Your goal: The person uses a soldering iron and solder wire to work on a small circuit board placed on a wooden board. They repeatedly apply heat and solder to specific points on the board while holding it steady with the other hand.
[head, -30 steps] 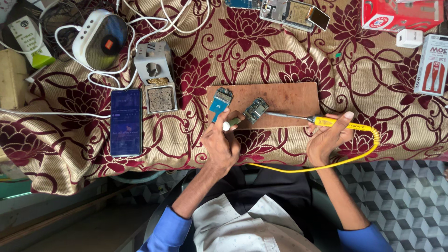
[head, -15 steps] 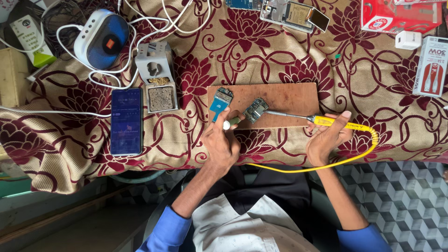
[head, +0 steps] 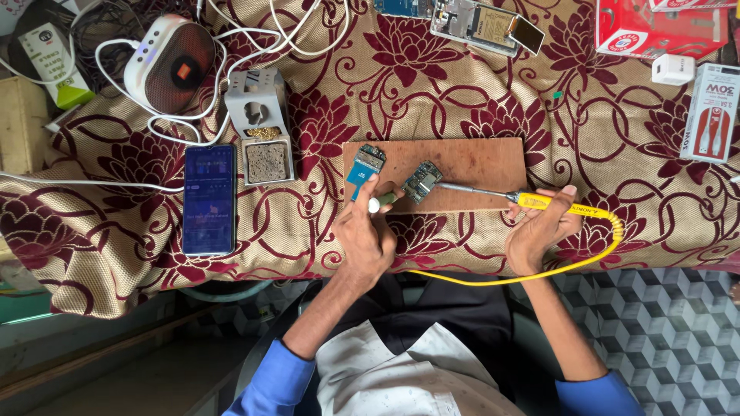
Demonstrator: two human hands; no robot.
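Head view looks straight down, and nearest to us we see blue sleeves and two bare forearms reaching up to a cloth-covered table (head: pixel 632 154) patterned in maroon flowers. Our left hand (head: pixel 366 235) has its fingers curled together around a small green-tipped tool with a white end (head: pixel 381 202), pressed against the edge of a small circuit board (head: pixel 422 182). Our right hand (head: pixel 543 227) has its fingers closed on the yellow handle of a soldering iron (head: pixel 539 202); its metal shaft runs left, and the tip meets the same circuit board. A yellow cord (head: pixel 539 273) loops from the handle, below the hand and back toward our body.

The circuit board lies on a wooden board (head: pixel 478 166) near the front edge of the table. Just left of it on that wood sits a second small board with a blue part (head: pixel 364 166), close to our left fingertips.

Further left, a smartphone (head: pixel 209 199) lies flat with its screen lit, and beside it stands a grey soldering-iron stand (head: pixel 260 127) with a cleaning pad. Beyond them we see a white round speaker (head: pixel 169 62) among white cables. At the far edge lie an opened phone (head: pixel 482 21), a red box (head: pixel 655 31), a white charger (head: pixel 672 69) and a white packet (head: pixel 713 112).
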